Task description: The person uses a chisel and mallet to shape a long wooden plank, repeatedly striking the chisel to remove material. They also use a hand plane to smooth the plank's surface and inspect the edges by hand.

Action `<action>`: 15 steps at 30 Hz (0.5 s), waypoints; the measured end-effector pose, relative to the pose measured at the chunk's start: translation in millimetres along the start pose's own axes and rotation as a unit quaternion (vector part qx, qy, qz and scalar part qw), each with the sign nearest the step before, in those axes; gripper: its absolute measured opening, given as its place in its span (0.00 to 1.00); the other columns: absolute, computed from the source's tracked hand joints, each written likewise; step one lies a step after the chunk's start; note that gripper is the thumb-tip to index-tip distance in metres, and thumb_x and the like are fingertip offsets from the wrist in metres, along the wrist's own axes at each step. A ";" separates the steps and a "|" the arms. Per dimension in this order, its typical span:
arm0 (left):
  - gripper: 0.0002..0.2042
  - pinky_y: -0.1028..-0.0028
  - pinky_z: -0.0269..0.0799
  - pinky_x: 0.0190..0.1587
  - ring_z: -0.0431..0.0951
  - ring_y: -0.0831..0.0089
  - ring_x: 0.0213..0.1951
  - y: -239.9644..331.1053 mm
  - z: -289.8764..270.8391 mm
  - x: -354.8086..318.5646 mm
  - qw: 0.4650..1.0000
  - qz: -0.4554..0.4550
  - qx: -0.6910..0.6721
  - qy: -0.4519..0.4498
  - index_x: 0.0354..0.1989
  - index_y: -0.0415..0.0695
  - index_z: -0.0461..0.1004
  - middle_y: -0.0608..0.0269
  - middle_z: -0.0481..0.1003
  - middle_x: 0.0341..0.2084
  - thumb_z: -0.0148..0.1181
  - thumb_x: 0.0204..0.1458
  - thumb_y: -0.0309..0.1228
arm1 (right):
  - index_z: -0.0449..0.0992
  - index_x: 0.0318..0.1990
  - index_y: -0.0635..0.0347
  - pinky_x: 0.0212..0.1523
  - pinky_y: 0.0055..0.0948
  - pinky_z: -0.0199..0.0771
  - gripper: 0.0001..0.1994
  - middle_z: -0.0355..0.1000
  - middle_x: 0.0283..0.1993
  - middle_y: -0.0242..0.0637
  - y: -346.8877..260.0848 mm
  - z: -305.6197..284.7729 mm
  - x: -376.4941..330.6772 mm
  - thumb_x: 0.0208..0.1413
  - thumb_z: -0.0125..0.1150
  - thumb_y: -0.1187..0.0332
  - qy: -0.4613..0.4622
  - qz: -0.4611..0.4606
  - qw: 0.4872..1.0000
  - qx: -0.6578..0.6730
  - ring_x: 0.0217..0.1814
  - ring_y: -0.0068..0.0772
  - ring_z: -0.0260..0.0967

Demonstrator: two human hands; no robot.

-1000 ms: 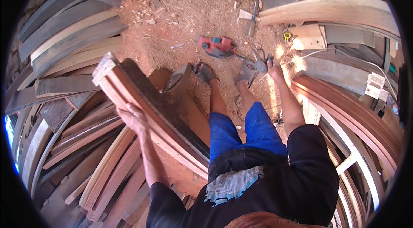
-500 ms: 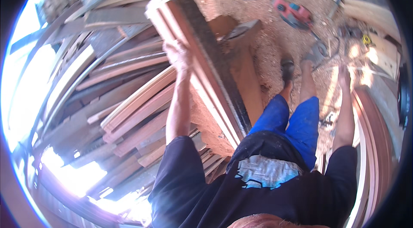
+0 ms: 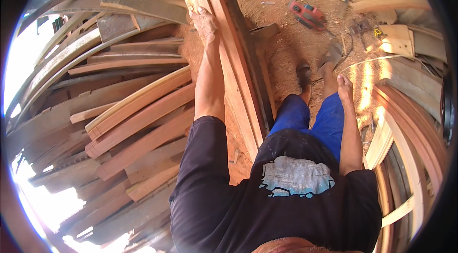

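Note:
My left hand [image 3: 206,23] is closed over the left edge of a long, reddish wooden board [image 3: 237,74], near its far end. Pale wood shows along the board, which lies lengthwise on a dark beam [image 3: 253,62] and runs back toward my waist. Beside my right thigh, my right hand [image 3: 345,89] hangs with its fingers curled in. Whether anything is inside that hand is hidden.
A red power tool [image 3: 307,15] lies on the sawdust-covered ground ahead, its cord trailing toward my feet. Stacked planks [image 3: 143,105] fill the left side. Curved boards [image 3: 410,129] stand at the right. A yellow tape measure [image 3: 378,32] sits far right.
My right hand has come in from the right to beside my thigh. My left hand stays on the board, now closer to its far end. The whole view has shifted slightly.

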State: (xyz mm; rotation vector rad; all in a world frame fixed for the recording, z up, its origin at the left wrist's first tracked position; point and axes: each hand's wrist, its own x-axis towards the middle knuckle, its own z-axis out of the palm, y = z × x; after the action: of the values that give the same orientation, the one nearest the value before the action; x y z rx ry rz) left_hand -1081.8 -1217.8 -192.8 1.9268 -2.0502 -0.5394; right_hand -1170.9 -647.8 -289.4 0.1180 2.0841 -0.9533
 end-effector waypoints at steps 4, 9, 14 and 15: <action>0.33 0.52 0.63 0.55 0.72 0.44 0.52 -54.4 7.8 44.7 0.869 0.371 0.328 0.001 0.68 0.43 0.61 0.40 0.71 0.52 0.44 0.65 0.57 | 0.78 0.55 0.69 0.63 0.37 0.70 0.24 0.79 0.55 0.49 108.7 -41.3 -20.4 0.72 0.53 0.52 0.098 -0.064 0.993 0.021 0.60 0.42 0.74; 0.20 0.62 0.72 0.20 0.78 0.64 0.23 -78.9 36.9 67.6 0.364 0.623 0.458 0.519 0.54 0.43 0.74 0.61 0.77 0.23 0.61 0.59 0.42 | 0.81 0.49 0.63 0.53 0.39 0.75 0.22 0.81 0.43 0.47 107.4 -79.0 -138.8 0.68 0.58 0.50 0.176 0.171 0.969 0.014 0.48 0.41 0.78; 0.40 0.46 0.73 0.34 0.76 0.48 0.37 -98.9 41.0 117.8 0.799 0.312 0.446 0.254 0.68 0.48 0.65 0.40 0.74 0.54 0.48 0.56 0.66 | 0.81 0.48 0.63 0.55 0.42 0.76 0.21 0.81 0.46 0.52 217.0 -60.9 -218.0 0.68 0.57 0.52 0.168 0.244 0.955 0.012 0.51 0.50 0.79; 0.44 0.39 0.72 0.41 0.76 0.41 0.46 -97.7 37.1 116.6 0.789 0.315 0.476 0.227 0.73 0.52 0.60 0.35 0.68 0.63 0.49 0.54 0.68 | 0.81 0.48 0.64 0.55 0.42 0.76 0.20 0.81 0.47 0.53 235.1 -53.1 -232.2 0.68 0.57 0.53 0.175 0.262 0.949 0.022 0.52 0.52 0.78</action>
State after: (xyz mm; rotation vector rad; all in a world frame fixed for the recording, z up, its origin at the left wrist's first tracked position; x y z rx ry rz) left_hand -1019.7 -1335.1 -275.8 1.2783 -2.5787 1.2019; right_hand -961.0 -391.7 -241.5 0.8761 2.1747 -0.6795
